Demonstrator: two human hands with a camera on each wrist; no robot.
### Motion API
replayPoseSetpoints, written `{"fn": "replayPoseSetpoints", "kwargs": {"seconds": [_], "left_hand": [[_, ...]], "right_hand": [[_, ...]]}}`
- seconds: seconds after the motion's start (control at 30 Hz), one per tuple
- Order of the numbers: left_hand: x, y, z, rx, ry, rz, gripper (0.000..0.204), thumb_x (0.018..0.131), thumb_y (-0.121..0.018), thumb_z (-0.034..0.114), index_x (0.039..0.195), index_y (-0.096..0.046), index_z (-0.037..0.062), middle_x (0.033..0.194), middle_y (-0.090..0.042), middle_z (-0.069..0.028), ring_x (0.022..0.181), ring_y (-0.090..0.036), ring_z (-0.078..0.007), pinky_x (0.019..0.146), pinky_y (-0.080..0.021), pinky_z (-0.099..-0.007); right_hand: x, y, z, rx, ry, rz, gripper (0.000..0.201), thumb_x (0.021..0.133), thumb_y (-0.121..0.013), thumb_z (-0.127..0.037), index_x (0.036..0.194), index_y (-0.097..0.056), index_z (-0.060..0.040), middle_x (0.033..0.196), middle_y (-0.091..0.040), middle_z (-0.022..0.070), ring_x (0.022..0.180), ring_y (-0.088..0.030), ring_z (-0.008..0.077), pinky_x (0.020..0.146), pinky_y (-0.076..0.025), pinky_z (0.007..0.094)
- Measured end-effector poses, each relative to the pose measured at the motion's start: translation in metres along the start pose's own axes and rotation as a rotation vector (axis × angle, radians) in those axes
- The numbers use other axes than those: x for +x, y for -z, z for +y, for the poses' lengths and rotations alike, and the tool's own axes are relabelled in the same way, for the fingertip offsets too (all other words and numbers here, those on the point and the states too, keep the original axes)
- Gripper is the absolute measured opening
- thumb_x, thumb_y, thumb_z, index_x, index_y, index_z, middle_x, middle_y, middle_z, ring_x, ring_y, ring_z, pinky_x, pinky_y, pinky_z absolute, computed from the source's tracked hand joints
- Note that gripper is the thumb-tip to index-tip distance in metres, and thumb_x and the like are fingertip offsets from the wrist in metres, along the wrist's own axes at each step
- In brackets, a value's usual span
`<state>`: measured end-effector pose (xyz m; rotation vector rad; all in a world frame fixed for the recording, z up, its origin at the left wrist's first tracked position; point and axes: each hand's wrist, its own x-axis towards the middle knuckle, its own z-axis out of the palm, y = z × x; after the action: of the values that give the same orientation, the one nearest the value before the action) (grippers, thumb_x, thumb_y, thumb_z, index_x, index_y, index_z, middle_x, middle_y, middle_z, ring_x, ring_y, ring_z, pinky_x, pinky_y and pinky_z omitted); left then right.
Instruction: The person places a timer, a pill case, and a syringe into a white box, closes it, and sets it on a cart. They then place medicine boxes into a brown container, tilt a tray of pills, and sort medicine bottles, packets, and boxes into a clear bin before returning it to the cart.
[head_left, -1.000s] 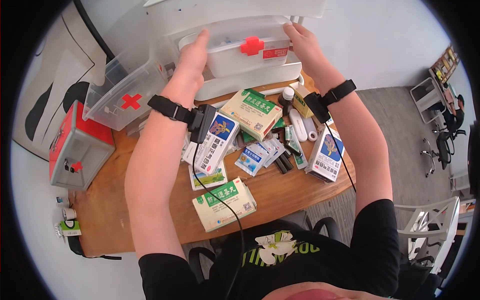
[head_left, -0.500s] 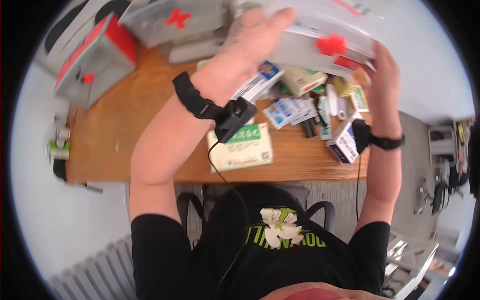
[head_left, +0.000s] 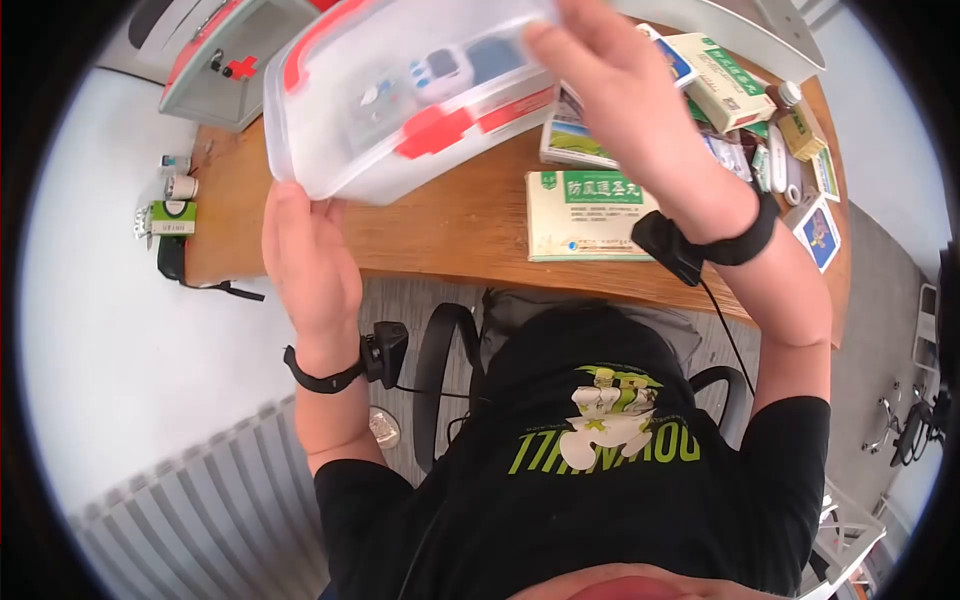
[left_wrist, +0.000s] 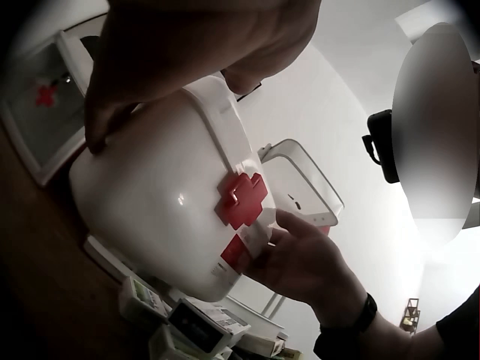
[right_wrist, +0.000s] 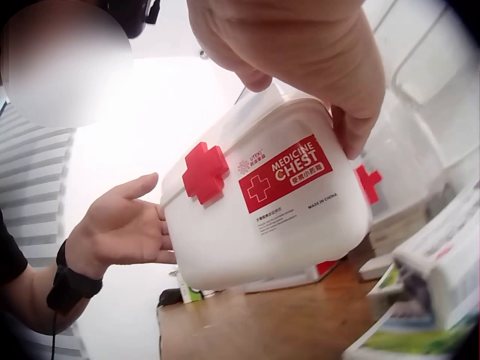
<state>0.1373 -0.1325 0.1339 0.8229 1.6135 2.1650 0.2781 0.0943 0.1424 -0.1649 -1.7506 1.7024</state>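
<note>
Three cameras around one box point(head_left: 345, 150).
Head: high, looking steeply down at box, desk point(head_left: 430, 235) and shirt point(head_left: 580, 490). Left wrist: close, facing the clasp point(head_left: 435, 131), right hand point(head_left: 645, 120) beyond. Right wrist: close, facing the clasp from the other end, left hand point(head_left: 312, 265) beyond. All three share the clasp.

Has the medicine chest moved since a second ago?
Yes, the chest went left: it was beyond the flat cream-and-green box, and now it's left of it.
</note>
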Motion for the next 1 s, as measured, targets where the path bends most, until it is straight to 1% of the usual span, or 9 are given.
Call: {"fn": "replayPoseSetpoints", "kwargs": {"seconds": [0.03, 0.13, 0.17, 0.27, 0.5, 0.57, 0.63, 0.87, 1.0], "left_hand": [[-0.004, 0.011, -0.005, 0.009, -0.005, 0.035, 0.043, 0.109, -0.046, 0.026, 0.140, -0.050, -0.0036, 0.137, -0.060, -0.0130, 0.128, -0.055, -0.0222, 0.109, -0.040, -0.0398], [-0.011, 0.046, -0.035, 0.023, 0.014, 0.149, 0.044, 0.109, -0.047, 0.027, 0.140, -0.050, -0.0033, 0.137, -0.059, -0.0134, 0.127, -0.055, -0.0221, 0.109, -0.040, -0.0400], [-0.012, 0.054, -0.045, 0.033, 0.023, 0.165, 0.044, 0.108, -0.048, 0.027, 0.141, -0.049, -0.0033, 0.138, -0.058, -0.0132, 0.127, -0.055, -0.0218, 0.109, -0.040, -0.0397], [-0.018, 0.065, -0.068, 0.050, 0.051, 0.216, 0.045, 0.108, -0.049, 0.025, 0.143, -0.047, -0.0033, 0.139, -0.057, -0.0126, 0.129, -0.053, -0.0209, 0.110, -0.039, -0.0389], [-0.032, 0.046, -0.071, 0.067, 0.068, 0.230, 0.049, 0.109, -0.043, 0.024, 0.148, -0.040, -0.0058, 0.150, -0.048, -0.0172, 0.137, -0.048, -0.0270, 0.116, -0.035, -0.0447], [-0.028, 0.051, -0.069, 0.070, 0.012, 0.224, 0.053, 0.107, -0.047, 0.023, 0.151, -0.037, -0.0059, 0.154, -0.044, -0.0177, 0.141, -0.044, -0.0273, 0.118, -0.032, -0.0444], [-0.023, 0.068, -0.071, 0.181, -0.149, 0.221, 0.059, 0.105, -0.053, 0.022, 0.153, -0.034, -0.0061, 0.159, -0.038, -0.0176, 0.147, -0.037, -0.0269, 0.120, -0.027, -0.0428], [0.040, 0.068, -0.013, 0.921, -0.339, -0.185, 0.058, 0.098, -0.064, 0.030, 0.146, -0.049, 0.0016, 0.155, -0.043, -0.0251, 0.147, -0.037, -0.0373, 0.118, -0.030, -0.0465], [0.051, 0.053, -0.023, 1.143, -0.387, -0.299, 0.059, 0.095, -0.066, 0.036, 0.143, -0.053, 0.0043, 0.152, -0.045, -0.0279, 0.143, -0.039, -0.0457, 0.117, -0.031, -0.0511]], "right_hand": [[0.008, -0.010, 0.024, 0.013, -0.050, -0.013, 0.043, 0.101, -0.060, -0.016, 0.137, -0.051, 0.0051, 0.122, -0.065, 0.0139, 0.114, -0.061, 0.0186, 0.098, -0.049, 0.0320], [0.008, -0.035, 0.052, -0.165, -0.140, -0.046, 0.044, 0.105, -0.055, -0.023, 0.139, -0.051, 0.0055, 0.125, -0.065, 0.0110, 0.115, -0.060, 0.0152, 0.103, -0.046, 0.0312], [0.010, -0.043, 0.070, -0.095, -0.074, 0.008, 0.053, 0.097, -0.063, -0.031, 0.134, -0.054, 0.0047, 0.114, -0.069, 0.0182, 0.099, -0.067, 0.0229, 0.091, -0.052, 0.0347], [0.011, -0.049, 0.094, -0.141, -0.143, -0.019, 0.054, 0.097, -0.063, -0.031, 0.137, -0.052, 0.0042, 0.117, -0.068, 0.0186, 0.102, -0.067, 0.0238, 0.092, -0.052, 0.0357], [0.004, -0.041, 0.093, -0.166, -0.269, -0.052, 0.061, 0.100, -0.060, -0.026, 0.148, -0.039, 0.0054, 0.131, -0.061, 0.0198, 0.120, -0.057, 0.0248, 0.102, -0.046, 0.0354], [-0.018, -0.046, 0.078, -0.116, -0.373, 0.006, 0.060, 0.104, -0.056, -0.020, 0.152, -0.032, 0.0061, 0.142, -0.054, 0.0169, 0.136, -0.046, 0.0221, 0.112, -0.038, 0.0342], [-0.043, -0.056, 0.051, -0.049, -0.363, 0.110, 0.061, 0.104, -0.057, -0.022, 0.152, -0.032, 0.0064, 0.141, -0.054, 0.0173, 0.133, -0.048, 0.0227, 0.109, -0.041, 0.0352], [-0.052, -0.069, 0.052, 0.187, -0.901, -0.174, 0.067, 0.101, -0.062, -0.036, 0.148, -0.040, 0.0051, 0.134, -0.057, 0.0162, 0.117, -0.058, 0.0212, 0.092, -0.053, 0.0350], [-0.043, -0.081, 0.069, 0.305, -0.882, -0.142, 0.056, 0.100, -0.063, -0.042, 0.133, -0.054, 0.0030, 0.123, -0.059, 0.0129, 0.110, -0.058, 0.0205, 0.090, -0.054, 0.0362]]}}
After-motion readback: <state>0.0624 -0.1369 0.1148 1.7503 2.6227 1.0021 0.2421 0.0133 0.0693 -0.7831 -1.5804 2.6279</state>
